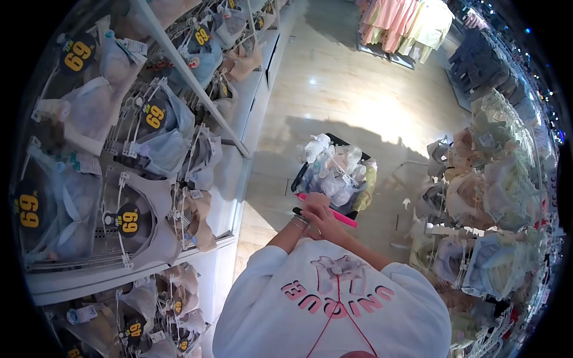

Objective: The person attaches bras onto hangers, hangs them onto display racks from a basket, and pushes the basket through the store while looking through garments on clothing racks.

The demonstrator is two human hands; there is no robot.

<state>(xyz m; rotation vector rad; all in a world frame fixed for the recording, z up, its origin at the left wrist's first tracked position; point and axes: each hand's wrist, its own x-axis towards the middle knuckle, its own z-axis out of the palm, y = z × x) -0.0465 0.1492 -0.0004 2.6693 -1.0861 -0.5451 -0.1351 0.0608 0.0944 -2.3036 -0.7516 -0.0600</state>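
Both of my hands meet at the pink handle [344,219] of a black cart or basket [337,140]. My left hand [316,201] is closed over the handle, its fingertips mostly hidden. Bracelets and a dark band circle that wrist. Across the back of it lies my right hand [322,221], fingers laid flat over the left one. Just ahead, the basket is heaped with pale bras on clear hangers [340,173]. A white bundle [316,147] sits at its far left corner, and a yellowish piece [367,184] hangs on the right side.
To the left, white shelving [230,128] holds hanging bras with black "69" tags [128,219]. Racks of pastel bras [495,185] stand close on the right. Farther ahead are a rack of pink and cream clothes [406,27] and dark garments [483,65]. Pale floor [310,83] runs between.
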